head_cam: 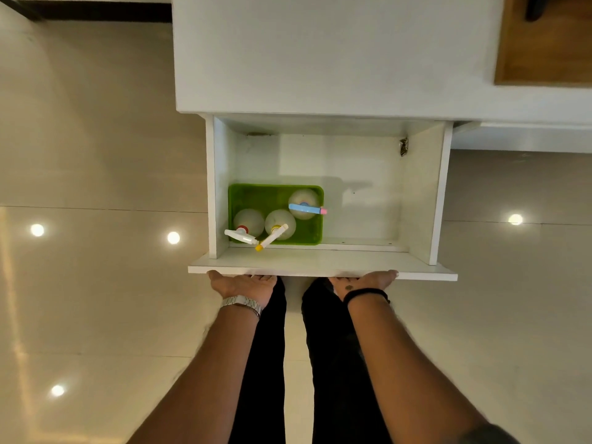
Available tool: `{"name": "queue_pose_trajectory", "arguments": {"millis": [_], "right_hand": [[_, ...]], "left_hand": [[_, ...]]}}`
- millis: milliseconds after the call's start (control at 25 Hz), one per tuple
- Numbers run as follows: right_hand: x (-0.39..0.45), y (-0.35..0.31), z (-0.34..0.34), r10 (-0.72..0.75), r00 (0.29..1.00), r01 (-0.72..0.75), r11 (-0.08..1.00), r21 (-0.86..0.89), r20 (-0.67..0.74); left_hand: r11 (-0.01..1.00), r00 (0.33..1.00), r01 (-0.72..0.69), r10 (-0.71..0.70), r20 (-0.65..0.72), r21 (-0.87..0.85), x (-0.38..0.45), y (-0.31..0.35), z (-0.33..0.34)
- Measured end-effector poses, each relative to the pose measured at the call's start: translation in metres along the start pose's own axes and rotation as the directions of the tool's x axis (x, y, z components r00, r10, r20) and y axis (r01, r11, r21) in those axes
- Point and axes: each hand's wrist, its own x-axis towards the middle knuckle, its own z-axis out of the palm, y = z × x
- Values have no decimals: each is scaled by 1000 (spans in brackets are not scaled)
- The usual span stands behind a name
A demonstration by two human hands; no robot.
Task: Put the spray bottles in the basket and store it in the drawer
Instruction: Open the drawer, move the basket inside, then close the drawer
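The white drawer stands pulled out from the white cabinet. In its left front corner sits the green basket. Three white spray bottles stand upright inside it: one with a white and red nozzle, one with a yellow nozzle, one with a blue and pink nozzle. My left hand and my right hand both press flat against the outer face of the drawer front, fingers hidden under its edge. Neither hand holds a bottle.
The white cabinet top lies above the drawer, with a wooden surface at the far right. Glossy beige floor tiles surround the cabinet. My legs in dark trousers stand directly below the drawer front.
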Motion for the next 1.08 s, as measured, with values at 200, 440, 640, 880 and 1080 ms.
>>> {"name": "queue_pose_trajectory", "arguments": {"millis": [200,440,640,880,1080], "right_hand": [[-11,-1,36,-53,998,53,998,-29,-19],[-31,-3,86,-95,995,92,992,-92,-25],[-33,-7,131,-114,993,114,985,-129,6],[-39,-14,171,-114,988,125,986,-107,102],[-44,-17,202,-106,960,123,991,-51,258]], "left_hand": [[1000,999,-11,11,47,10,-12,8,36],[999,993,0,-4,117,34,-24,17,87],[997,990,7,-18,143,77,-26,26,128],[993,970,-3,-26,242,117,-21,35,168],[999,943,-3,-10,333,38,-20,33,194]]}}
